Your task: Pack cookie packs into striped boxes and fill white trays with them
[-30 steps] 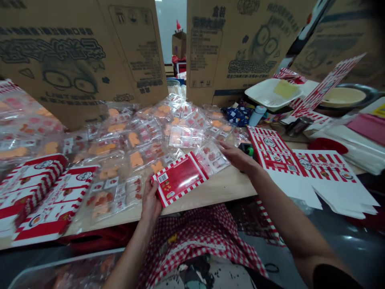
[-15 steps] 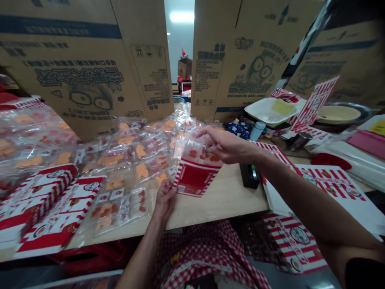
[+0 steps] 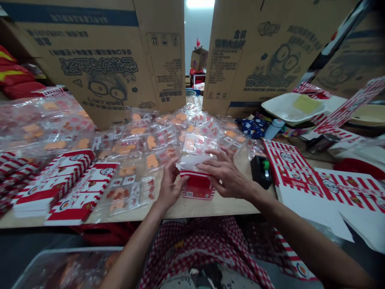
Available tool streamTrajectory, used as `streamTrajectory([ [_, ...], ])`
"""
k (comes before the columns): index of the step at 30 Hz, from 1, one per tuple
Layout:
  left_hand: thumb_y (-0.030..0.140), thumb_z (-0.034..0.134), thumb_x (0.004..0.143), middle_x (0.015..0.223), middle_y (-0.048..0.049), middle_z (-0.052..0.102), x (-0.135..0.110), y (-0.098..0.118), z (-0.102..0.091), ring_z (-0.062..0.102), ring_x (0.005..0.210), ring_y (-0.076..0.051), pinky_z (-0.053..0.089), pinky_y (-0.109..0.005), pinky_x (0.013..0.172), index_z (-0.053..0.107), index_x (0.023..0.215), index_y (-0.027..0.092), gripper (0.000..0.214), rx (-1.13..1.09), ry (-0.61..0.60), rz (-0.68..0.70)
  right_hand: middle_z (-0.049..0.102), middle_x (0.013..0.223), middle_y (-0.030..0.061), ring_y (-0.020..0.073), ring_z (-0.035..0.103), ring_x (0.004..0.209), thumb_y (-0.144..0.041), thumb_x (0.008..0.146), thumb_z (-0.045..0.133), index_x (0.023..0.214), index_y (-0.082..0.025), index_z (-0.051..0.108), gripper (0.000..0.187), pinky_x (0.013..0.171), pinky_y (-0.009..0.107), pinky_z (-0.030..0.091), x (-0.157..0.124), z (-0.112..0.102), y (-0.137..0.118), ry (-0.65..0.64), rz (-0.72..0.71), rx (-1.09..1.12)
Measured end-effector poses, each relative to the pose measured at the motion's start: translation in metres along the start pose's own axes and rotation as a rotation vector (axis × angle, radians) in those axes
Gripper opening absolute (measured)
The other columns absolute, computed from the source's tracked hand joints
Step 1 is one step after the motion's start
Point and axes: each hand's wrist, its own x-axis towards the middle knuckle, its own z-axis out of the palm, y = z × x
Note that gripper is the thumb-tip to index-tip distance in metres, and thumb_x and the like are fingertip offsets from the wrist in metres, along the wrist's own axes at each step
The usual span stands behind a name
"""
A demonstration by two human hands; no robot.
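Observation:
A small red-and-white carton (image 3: pixel 197 187) stands near the table's front edge, its white inner flap (image 3: pixel 189 161) showing at the top. My left hand (image 3: pixel 169 185) grips its left side, with the thumb on the front. Across the flap and the right side lie the fingers of my right hand (image 3: pixel 225 173), holding the carton from that side. Right behind the carton lies a clear packet (image 3: pixel 198 143) with orange and pink pieces; I cannot tell whether it reaches into the carton.
Many clear packets (image 3: pixel 129 148) spread over the table's left and back. Stacks of flat striped cartons (image 3: pixel 87 188) lie at left, striped sheets (image 3: pixel 293 164) at right. A black tape dispenser (image 3: pixel 261 171), a blue bottle (image 3: pixel 274 128) and a white basket (image 3: pixel 290 114) stand right. Cardboard boxes (image 3: pixel 162 60) wall the back.
The carton has gone from tilted and flattened-looking to upright and boxy. My right hand has come down from the packet at its top onto the flap. The camera view has shifted.

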Motion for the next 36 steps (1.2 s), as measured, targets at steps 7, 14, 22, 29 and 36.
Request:
streamTrajectory([
  [7, 0.018, 0.085, 0.075, 0.110, -0.0043, 0.064, -0.023, -0.010, -0.009, 0.068, 0.091, -0.016, 0.059, -0.031, 0.085, 0.054, 0.124, 0.026, 0.059, 0.215, 0.097, 0.166, 0.059, 0.139, 0.0066, 0.0348, 0.047, 0.138, -0.012, 0.085, 0.059, 0.138, -0.035, 0.058, 0.058, 0.115, 0.062, 0.031, -0.035, 0.009, -0.008, 0.356, 0.123, 0.071],
  [14, 0.023, 0.092, 0.067, 0.107, -0.0038, 0.068, -0.023, -0.018, -0.013, 0.067, 0.082, -0.015, 0.059, -0.028, 0.077, 0.062, 0.116, 0.023, 0.058, 0.285, 0.164, 0.147, 0.056, 0.147, 0.0099, 0.0302, 0.051, 0.137, -0.021, 0.097, 0.051, 0.150, -0.030, 0.047, 0.054, 0.113, 0.052, 0.043, -0.074, 0.055, -0.016, 0.494, 0.402, 0.353],
  [22, 0.024, 0.083, 0.077, 0.099, -0.0057, 0.074, 0.007, 0.023, -0.018, 0.069, 0.087, -0.022, 0.056, -0.033, 0.084, 0.069, 0.111, 0.024, 0.037, 0.631, -0.199, 0.301, 0.064, 0.130, 0.0090, 0.0278, 0.061, 0.121, -0.027, 0.097, 0.050, 0.143, -0.028, 0.054, 0.046, 0.104, 0.048, 0.050, -0.059, 0.055, 0.004, 0.593, 0.472, 0.523],
  [29, 0.025, 0.065, 0.092, 0.083, -0.0039, 0.069, 0.028, 0.042, -0.013, 0.062, 0.075, -0.017, 0.048, -0.027, 0.071, 0.070, 0.093, 0.022, 0.006, 0.624, -0.361, 0.306, 0.061, 0.117, 0.0107, 0.0238, 0.063, 0.105, -0.019, 0.099, 0.047, 0.126, -0.025, 0.057, 0.030, 0.087, 0.039, 0.055, -0.046, 0.042, 0.016, 0.441, 0.233, 0.307],
  [36, 0.032, 0.077, 0.085, 0.089, 0.0013, 0.064, 0.014, 0.026, 0.018, 0.061, 0.074, -0.013, 0.048, -0.023, 0.070, 0.048, 0.114, 0.025, 0.041, -0.071, 0.099, -0.101, 0.062, 0.118, 0.0115, 0.0240, 0.063, 0.107, -0.011, 0.097, 0.045, 0.128, -0.027, 0.053, 0.036, 0.089, 0.039, 0.056, -0.046, 0.030, 0.031, 0.220, 0.017, 0.094],
])
